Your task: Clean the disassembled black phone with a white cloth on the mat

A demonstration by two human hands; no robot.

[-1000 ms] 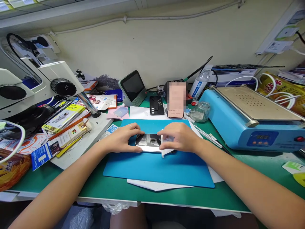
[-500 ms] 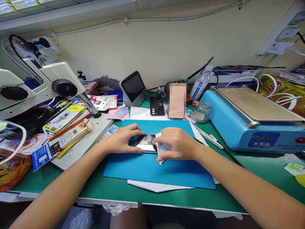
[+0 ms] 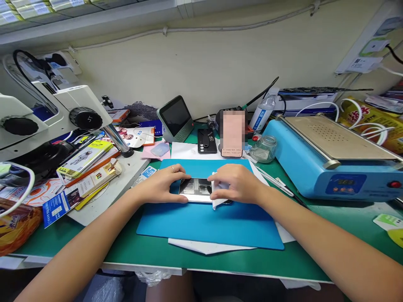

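Two hands meet at a phone (image 3: 195, 196) flat on a blue mat (image 3: 208, 226): the left hand's (image 3: 160, 184) fingers clamp its end; the right hand's (image 3: 239, 182) pinch a wipe (image 3: 216, 203) over it. Uneven pressure could skid it.

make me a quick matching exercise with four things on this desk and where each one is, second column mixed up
Things
1. left hand
2. white wipe
3. glass jar
4. black phone or case

Places
A. partly on white paper, just beyond the blue mat
B. beside the left end of the blue machine
C. at the left end of the flat glossy device
D. in the fingers of the right hand

Right pairs: 1-C, 2-D, 3-B, 4-A
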